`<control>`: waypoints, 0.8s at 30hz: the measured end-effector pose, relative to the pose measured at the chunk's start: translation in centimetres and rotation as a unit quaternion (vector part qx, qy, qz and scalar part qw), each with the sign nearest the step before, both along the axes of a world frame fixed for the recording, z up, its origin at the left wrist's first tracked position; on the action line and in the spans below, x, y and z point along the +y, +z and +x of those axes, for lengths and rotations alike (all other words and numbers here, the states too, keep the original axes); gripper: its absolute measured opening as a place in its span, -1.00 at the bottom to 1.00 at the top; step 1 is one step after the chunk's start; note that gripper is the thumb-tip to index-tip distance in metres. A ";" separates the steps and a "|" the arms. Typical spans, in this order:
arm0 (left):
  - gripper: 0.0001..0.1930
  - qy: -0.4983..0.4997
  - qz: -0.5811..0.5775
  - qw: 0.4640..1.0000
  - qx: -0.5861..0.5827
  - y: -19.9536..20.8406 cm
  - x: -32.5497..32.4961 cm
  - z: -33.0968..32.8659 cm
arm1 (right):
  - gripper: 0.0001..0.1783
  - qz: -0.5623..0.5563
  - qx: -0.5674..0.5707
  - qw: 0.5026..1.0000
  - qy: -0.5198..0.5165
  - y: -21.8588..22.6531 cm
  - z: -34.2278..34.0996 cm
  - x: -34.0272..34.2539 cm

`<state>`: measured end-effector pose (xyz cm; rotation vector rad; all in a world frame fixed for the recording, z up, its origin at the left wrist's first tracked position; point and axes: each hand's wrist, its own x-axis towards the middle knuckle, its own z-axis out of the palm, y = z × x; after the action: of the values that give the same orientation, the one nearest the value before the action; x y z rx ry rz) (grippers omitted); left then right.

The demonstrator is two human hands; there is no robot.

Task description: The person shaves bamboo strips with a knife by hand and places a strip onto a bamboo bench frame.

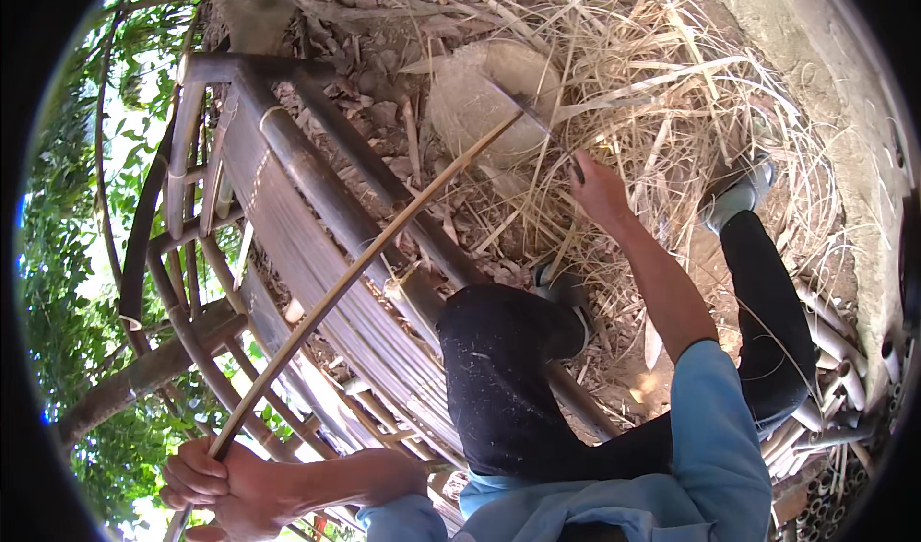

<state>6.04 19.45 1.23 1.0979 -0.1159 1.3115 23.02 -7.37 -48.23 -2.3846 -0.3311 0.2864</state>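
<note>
My left hand (230, 489), at the lower left, is closed round a long, thin bamboo strip (360, 266). The strip slants up and right across the view, over a bamboo bench. In my right hand (600, 195) is the dark handle of a knife (530, 115), its narrow blade pointing up and left. At its far end the strip meets the blade; whether the edge has cut into it is too small to tell. Beneath the blade lies a pale, roundish block (470, 96), of stone or wood, I cannot tell which.
The bamboo bench (288, 201), with a slatted seat, fills the left and middle. Loose pale shavings (662, 91) heap on the ground around my feet. A wall (844, 91) curves along the right, with cut bamboo tubes (835, 345) low beside it. Green foliage hangs at the far left.
</note>
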 end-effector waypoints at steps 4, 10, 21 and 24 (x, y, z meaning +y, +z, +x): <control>-0.58 0.025 -0.096 0.991 -0.091 0.2 -3.2 2.4 | -0.65 -0.002 0.112 0.993 0.043 5.4 -1.1 1.1; -0.45 -0.081 0.062 0.994 -0.035 -1.5 -5.0 1.3 | -0.79 0.169 0.012 0.977 0.128 19.1 -5.0 4.4; -0.47 -0.021 0.063 0.998 -0.018 -1.5 -3.7 -0.5 | -0.83 0.194 -0.090 0.962 0.171 22.6 -6.8 5.4; -0.48 -0.057 0.059 0.996 -0.030 -1.9 -3.6 -0.9 | -0.84 0.212 -0.084 0.955 0.191 24.2 -7.9 4.8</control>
<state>5.19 15.81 -0.71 1.1348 -0.3007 1.2473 15.16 -2.56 -24.00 -1.9113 -0.8486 0.1635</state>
